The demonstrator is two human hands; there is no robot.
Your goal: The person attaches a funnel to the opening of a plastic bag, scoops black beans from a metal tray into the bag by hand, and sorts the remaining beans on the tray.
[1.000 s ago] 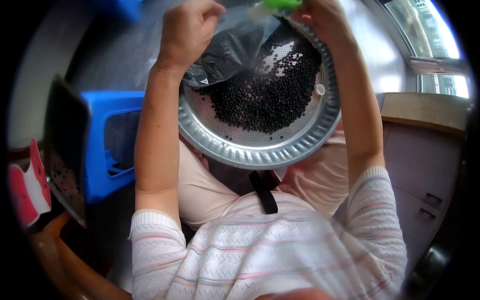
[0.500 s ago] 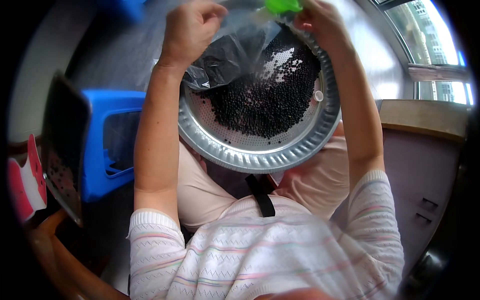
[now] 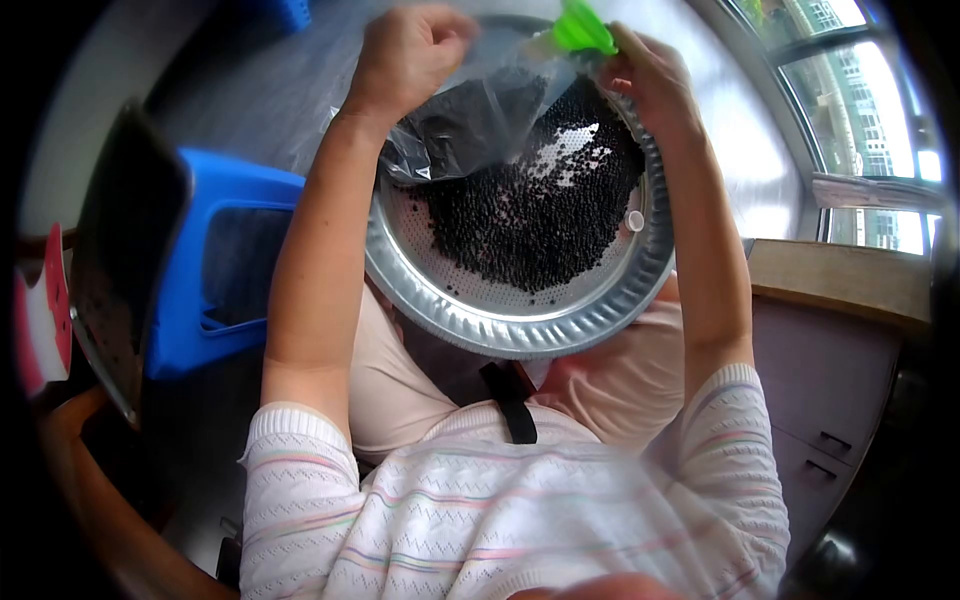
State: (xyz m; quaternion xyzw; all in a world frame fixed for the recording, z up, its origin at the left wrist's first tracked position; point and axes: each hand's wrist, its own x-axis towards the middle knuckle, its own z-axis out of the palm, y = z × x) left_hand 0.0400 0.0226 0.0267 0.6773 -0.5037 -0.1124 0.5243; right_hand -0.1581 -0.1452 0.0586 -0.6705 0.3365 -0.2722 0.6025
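A round silver metal tray with a perforated base (image 3: pixel 500 340) rests on my lap, fluted around its rim. Small round black grains (image 3: pixel 530 235), bean-like, are spread over it. At the tray's far left, a clear plastic bag (image 3: pixel 465 125) with dark contents hangs over the grains. Closed fingers of my left hand (image 3: pixel 410 60), slightly blurred, pinch the bag's upper edge. My right hand (image 3: pixel 650 80) grips a bright green funnel-like piece (image 3: pixel 583 28) at the bag's mouth, on the far right. A small white cap (image 3: pixel 635 220) lies at the tray's right inner edge.
To the left stands a blue plastic stool (image 3: pixel 225 260), with a dark tray (image 3: pixel 130 260) leaning beside it. A red-and-white object (image 3: pixel 45 320) is farther left. On the right are a drawer cabinet (image 3: pixel 820 370) and a window (image 3: pixel 860 110).
The green piece and my right hand have shifted slightly down in view, and the bag with my left hand a little right. The whole view has tilted a little. Both grips stay closed.
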